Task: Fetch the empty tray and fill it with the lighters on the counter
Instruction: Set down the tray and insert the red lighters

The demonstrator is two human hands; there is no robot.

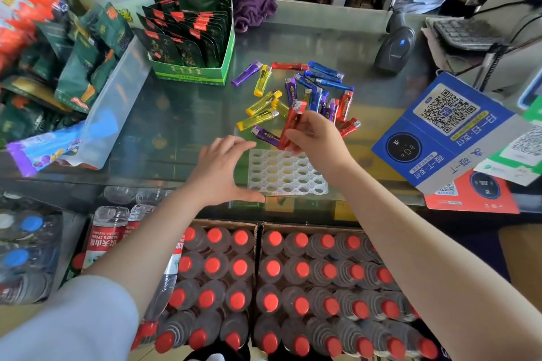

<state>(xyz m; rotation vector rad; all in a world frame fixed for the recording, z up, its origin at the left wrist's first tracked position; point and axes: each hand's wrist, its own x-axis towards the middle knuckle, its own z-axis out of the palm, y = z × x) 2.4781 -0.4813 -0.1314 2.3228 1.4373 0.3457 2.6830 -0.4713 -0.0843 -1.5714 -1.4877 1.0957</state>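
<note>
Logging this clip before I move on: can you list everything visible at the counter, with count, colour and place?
Tray: one, white, holes all empty, near counter edge.
Loose lighters: a pile, too overlapped to count; yellow, purple, blue, red; mid-counter beyond the tray.
Red lighter: one, held above the tray's far edge.
Green display box: one, holding dark packets, far left of the pile.
Barcode scanner: one, black, far right.
QR payment signs: blue, green and red, right edge.
Purple cloth: one, back of counter.
Bottles: many, red caps, in boxes below the counter.
Left hand: open, beside the tray's left edge.
Right hand: gripping the red lighter.
</note>
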